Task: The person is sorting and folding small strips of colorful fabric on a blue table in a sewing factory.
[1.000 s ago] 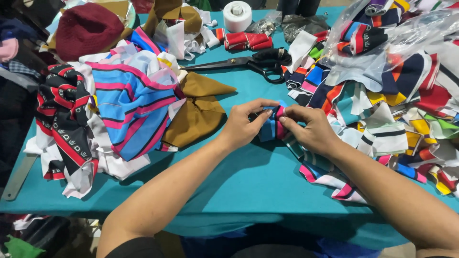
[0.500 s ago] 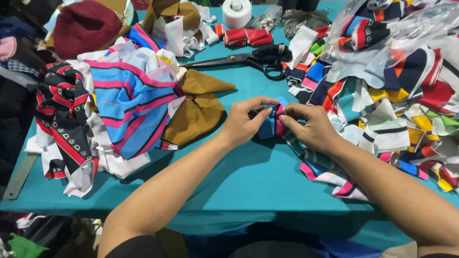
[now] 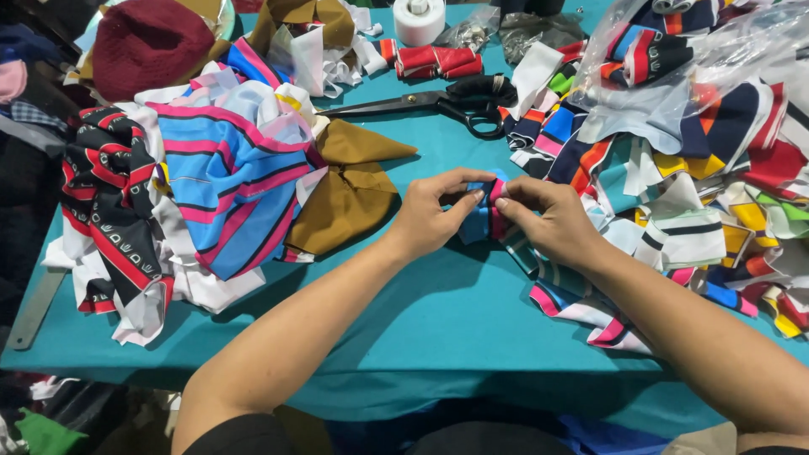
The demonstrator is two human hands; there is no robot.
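My left hand (image 3: 434, 217) and my right hand (image 3: 543, 221) meet over the middle of the teal table (image 3: 438, 320), both pinched shut on a small folded fabric piece (image 3: 484, 221) striped blue and pink. My left thumb and fingers curl around its left edge, my right fingertips press its right edge, so the piece sits squeezed between the two hands, just above the tabletop. At 3 o'clock from my hands lies a heap of striped fabric scraps (image 3: 691, 211), touching my right wrist. At 9 o'clock rests a brown cloth (image 3: 350, 190), and beyond it a blue and pink striped cloth (image 3: 232, 190). At 12 o'clock lie black scissors (image 3: 438, 101), well apart from my fingers, with a white tape roll (image 3: 419, 18) farther up
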